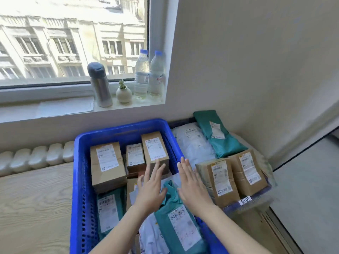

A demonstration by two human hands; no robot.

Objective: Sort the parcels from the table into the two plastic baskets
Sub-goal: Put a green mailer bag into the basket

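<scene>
Step in hand: both hands hover flat over the blue basket [80,180], seemingly settling or reaching among parcels already sorted.
Left hand [150,187]: fingers straight and spread wide, holding nothing; fingertips at the near end of the upright brown box [155,149].
Right hand [190,184]: fingers straight and together, empty, over the basket's right rim.
Task's thing: the teal mailer [181,226] lies in the blue basket directly beneath and between the two wrists.
Long axis: runs from the person outward, roughly along the forearms (its label end is the nearer one).
Which hand is nearer: about equal; the left palm sits over its crumpled far end, so I judge the left better placed.
Second basket [247,204]: just right of the blue one, holding two brown boxes [231,176], a white bag [194,143] and a teal bag [216,132].
Surface [33,198]: pale wood, left of the blue basket.
</scene>
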